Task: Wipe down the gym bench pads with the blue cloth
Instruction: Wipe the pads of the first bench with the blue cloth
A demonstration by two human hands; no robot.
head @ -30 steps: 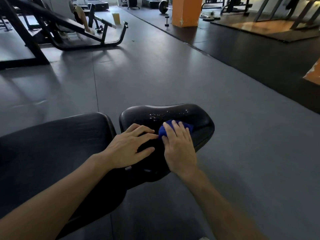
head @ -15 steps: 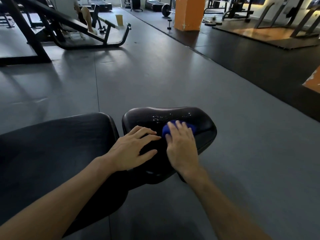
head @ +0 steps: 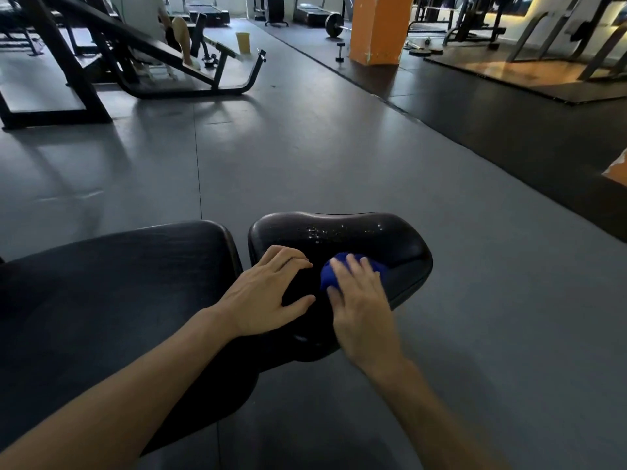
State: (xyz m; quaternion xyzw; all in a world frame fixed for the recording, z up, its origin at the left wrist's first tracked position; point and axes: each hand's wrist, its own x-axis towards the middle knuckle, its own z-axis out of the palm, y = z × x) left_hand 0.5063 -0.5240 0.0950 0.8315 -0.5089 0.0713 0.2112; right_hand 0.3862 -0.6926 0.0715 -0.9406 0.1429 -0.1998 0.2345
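Blue cloth (head: 334, 271) lay bunched on the seat pad (head: 383, 239), the smaller contoured cushion of the gym bench, toward the pad's near middle. The right hand (head: 361, 307) pressed down on the cloth with flattened, spread fingers rather than a clenched fist, most likely so the palm could drive the fabric across the vinyl with even pressure. Only the cloth's far edge peeked out from under those fingers.

The left hand (head: 268, 293) rested flat and relaxed on the seat pad's left portion, grasping nothing; it seemed placed there to brace the cushion and steady the person's lean while the other hand scrubbed.

Beyond the cloth, toward the seat pad's far edge, a scatter of droplets (head: 339, 230) glistened, suggesting that strip had yet to be wiped. Left of the seat pad, across a narrow gap, stretched the long back pad (head: 118, 283), dull and dry-looking; whether it had been cleaned could not be told.

Well beyond the seat pad, an orange pillar (head: 380, 28) and other machines stood on the grey rubber floor (head: 339, 147).
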